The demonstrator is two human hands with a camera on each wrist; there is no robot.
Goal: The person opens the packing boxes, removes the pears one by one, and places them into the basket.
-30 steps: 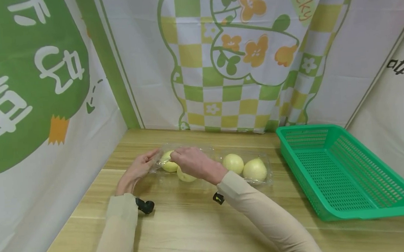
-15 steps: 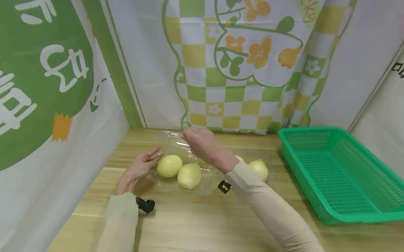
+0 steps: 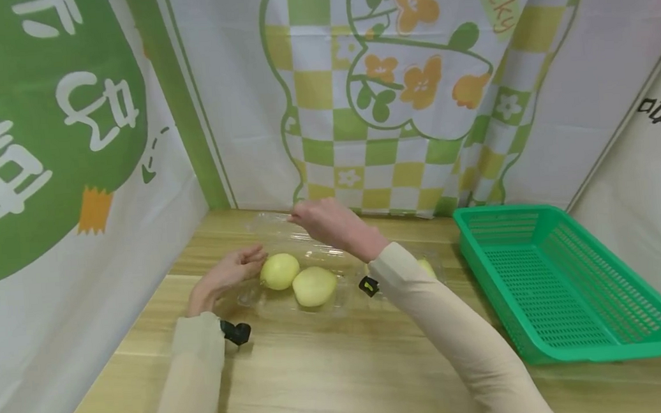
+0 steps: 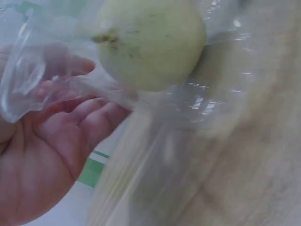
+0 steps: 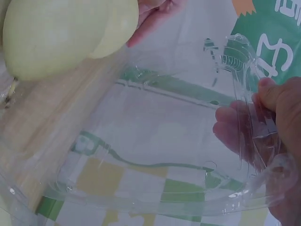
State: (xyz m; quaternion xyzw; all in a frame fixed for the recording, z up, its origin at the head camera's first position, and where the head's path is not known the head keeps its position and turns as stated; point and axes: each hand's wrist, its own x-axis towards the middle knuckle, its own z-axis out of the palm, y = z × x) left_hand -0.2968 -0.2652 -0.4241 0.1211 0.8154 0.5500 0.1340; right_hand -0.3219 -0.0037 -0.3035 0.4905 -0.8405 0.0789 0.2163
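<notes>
Two pale yellow pears (image 3: 315, 286) lie in the base of a clear plastic box (image 3: 343, 305) on the wooden table. My right hand (image 3: 336, 224) pinches the rim of the box's raised clear lid (image 5: 164, 125) between thumb and fingers, with the lid leaning toward the back wall. At the box's left end is my left hand (image 3: 228, 274), its extended fingers (image 4: 96, 117) touching the plastic beside the nearer pear (image 4: 153, 44). In the left wrist view a clear plastic edge crosses in front of those fingers.
Right of this box stands another clear box (image 3: 436, 260) with a pear (image 3: 426, 267) showing, partly hidden by my right forearm. A green slotted basket (image 3: 501, 303) stands at the right. Printed cloth (image 3: 380, 171) hangs behind and at both sides.
My right hand has lifted the lid from over the pears and swung it up and back. The pears now lie uncovered. My left hand has stayed at the left end.
</notes>
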